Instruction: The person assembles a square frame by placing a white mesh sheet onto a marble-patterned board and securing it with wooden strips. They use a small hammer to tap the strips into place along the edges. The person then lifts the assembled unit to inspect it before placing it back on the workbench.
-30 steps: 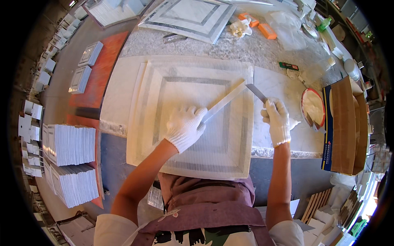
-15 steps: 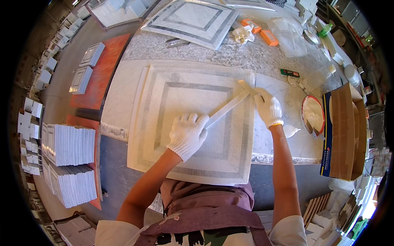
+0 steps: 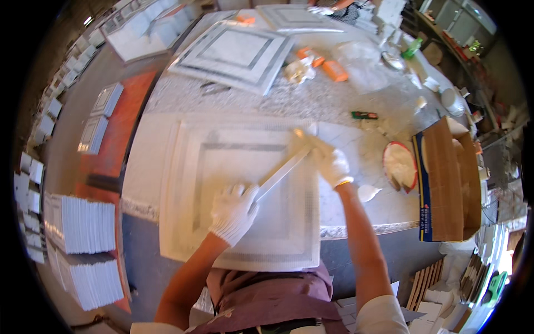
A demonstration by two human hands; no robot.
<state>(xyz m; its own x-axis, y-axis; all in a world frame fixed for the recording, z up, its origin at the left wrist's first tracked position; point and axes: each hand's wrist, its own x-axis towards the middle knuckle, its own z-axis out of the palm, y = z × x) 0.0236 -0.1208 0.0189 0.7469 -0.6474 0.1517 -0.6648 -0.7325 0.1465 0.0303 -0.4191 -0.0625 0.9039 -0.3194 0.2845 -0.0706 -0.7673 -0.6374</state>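
Note:
In front of me lies a square marble panel point(image 3: 233, 172) with a grey inlaid frame, covered by fine mesh. My left hand point(image 3: 234, 214), in a white knit glove, is closed at the lower end of a long, flat pale strip point(image 3: 282, 176) that slants up to the right across the panel. My gloved right hand point(image 3: 332, 165) is closed around a short yellowish tool point(image 3: 302, 137) by the strip's far end, near the panel's right edge. Motion blurs the tool, so its kind is unclear.
On the right are a red-rimmed bowl point(image 3: 400, 165) of white paste, a cardboard box point(image 3: 448, 183), and a white bulb-shaped thing point(image 3: 367, 192). Another framed panel point(image 3: 233, 55) and orange boxes point(image 3: 335, 70) lie farther back. Stacked tiles point(image 3: 83, 225) stand left. Another person's gloved hand point(image 3: 321, 10) shows at the back.
My view has shifted, so the scene sits lower and farther left, and the co-worker's hand now shows. Both my hands keep their grips on the strip and the yellowish tool.

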